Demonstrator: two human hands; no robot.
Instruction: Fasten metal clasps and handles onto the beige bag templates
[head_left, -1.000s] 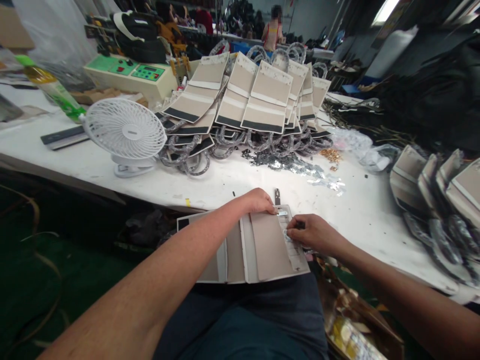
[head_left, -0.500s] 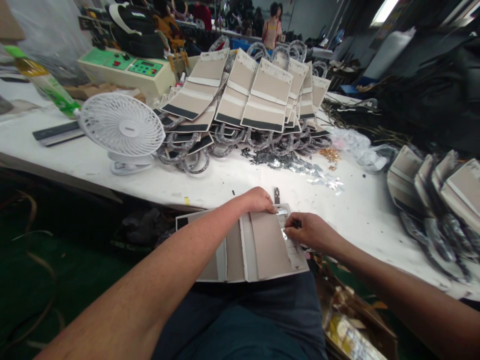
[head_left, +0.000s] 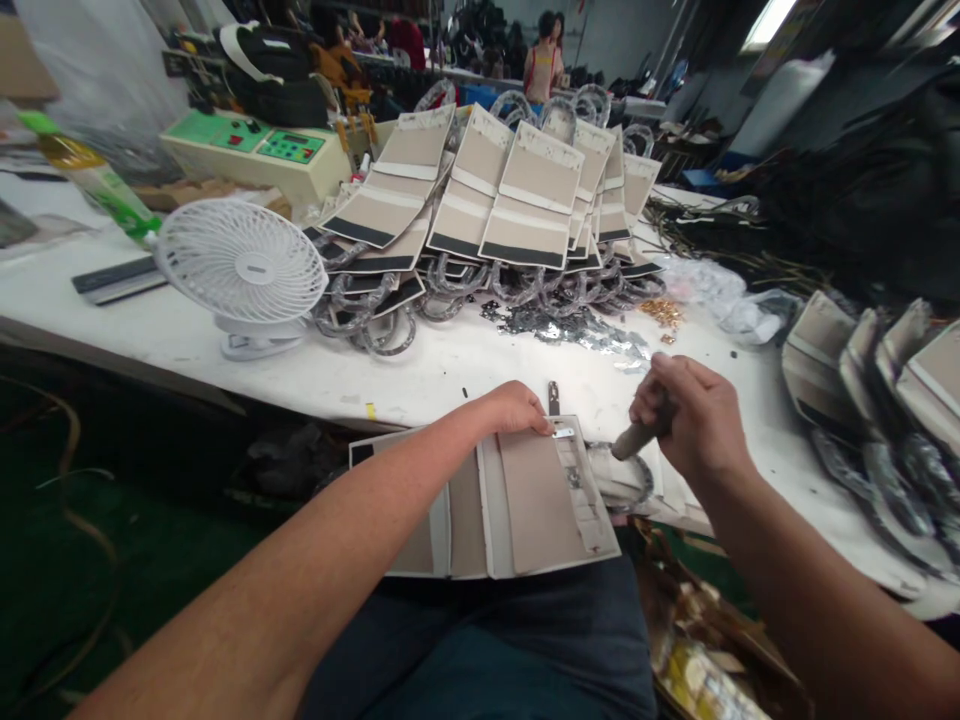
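Note:
An unfolded beige bag panel (head_left: 534,500) lies across my lap and the table's front edge. My left hand (head_left: 519,408) grips its upper edge, fingertips beside a small silver metal plate (head_left: 562,433). A dark strap end with metal fittings (head_left: 553,398) sticks out past that edge. To the right, my right hand (head_left: 701,410) is raised over the table, closed around a short, thick, grey-brown rod-shaped tool (head_left: 641,432); its exact kind is unclear. Beneath it, a plastic-wrapped handle (head_left: 637,485) shows beside the panel.
Beige bag pieces (head_left: 532,190) with wrapped handles are piled at the back. Before them lie loose silver metal plates (head_left: 570,330) and small gold parts (head_left: 661,312). A white fan (head_left: 244,265) stands left, and more bag pieces (head_left: 817,350) stand right. People work in the background.
My right hand has lifted off the panel and moved right and up, with the rod-shaped tool now showing in it. My left hand stays at the panel's upper edge.

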